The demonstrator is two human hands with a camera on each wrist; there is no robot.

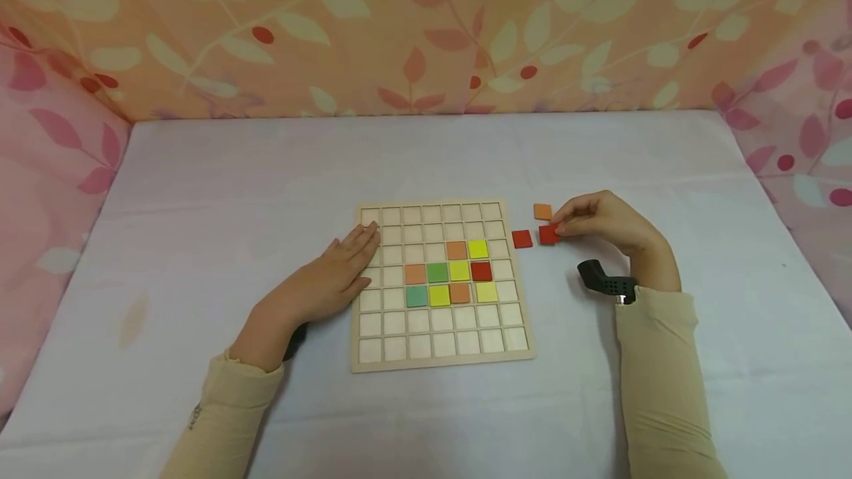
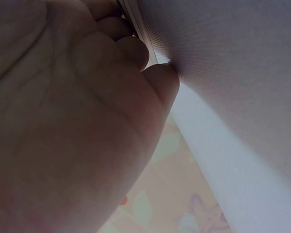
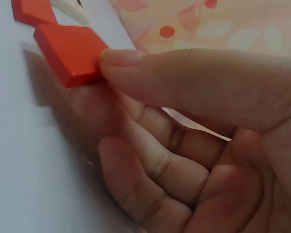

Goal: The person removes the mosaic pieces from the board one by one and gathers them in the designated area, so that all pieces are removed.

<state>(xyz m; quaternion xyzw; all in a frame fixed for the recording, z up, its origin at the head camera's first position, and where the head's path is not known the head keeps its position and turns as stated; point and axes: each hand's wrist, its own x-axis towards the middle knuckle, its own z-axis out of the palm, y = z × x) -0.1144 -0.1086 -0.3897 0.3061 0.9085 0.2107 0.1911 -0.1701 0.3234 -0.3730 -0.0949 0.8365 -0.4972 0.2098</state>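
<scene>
My right hand [image 1: 606,222] pinches a red square tile [image 1: 547,235] just off the board's right side. In the right wrist view the thumb presses on top of this red tile [image 3: 68,53], with the fingers beneath and one corner tilted over the white cloth. My left hand [image 1: 331,276] rests along the left edge of the wooden grid board [image 1: 442,365], its fingers laid over the rim. Several coloured tiles fill cells in the middle of the board: orange, yellow, green, teal and a red one [image 1: 481,271]. Close up, the left palm [image 2: 77,126] hides most of the board.
Between the board and the right hand lies another red tile [image 1: 522,239]. An orange tile [image 1: 542,211] is just behind it. A black wrist camera mount [image 1: 602,279] juts from the right sleeve. Floral curtains [image 1: 413,35] border the white-covered table [image 1: 253,168].
</scene>
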